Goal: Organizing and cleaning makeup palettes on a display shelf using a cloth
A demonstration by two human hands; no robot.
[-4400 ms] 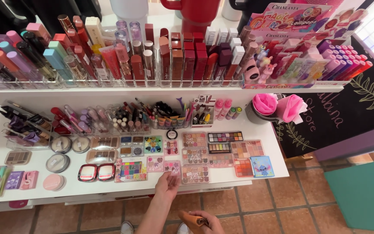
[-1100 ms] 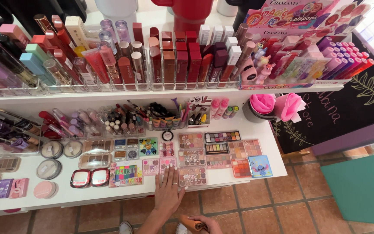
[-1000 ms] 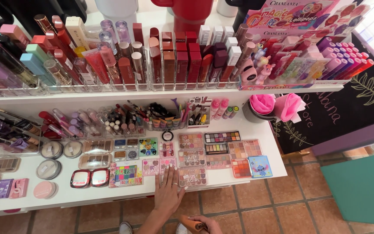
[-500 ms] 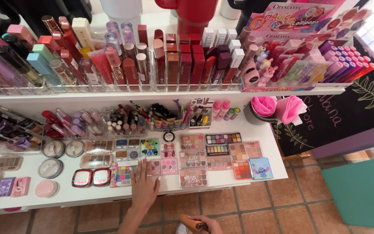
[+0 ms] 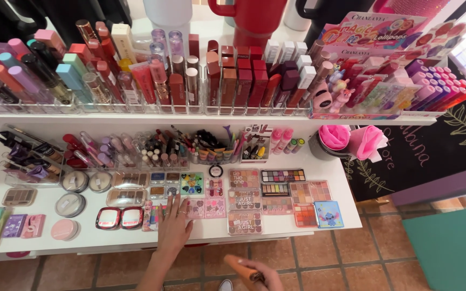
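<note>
Flatly, left hand (image 5: 172, 226) covers the multicoloured palette (image 5: 155, 214).

white shelf (image 5: 109, 241), eyeshadow palettes (image 5: 244, 199), round powder compacts (image 5: 70, 205), clear organisers of lip glosses (image 5: 98, 153)

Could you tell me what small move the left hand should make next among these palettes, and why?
Probably slide the multicolour palette a little leftward and square it up. The left hand lies flat on it with fingers spread, and the palette sits close against the small pink palette, while the right hand holds an orange cloth.
</note>
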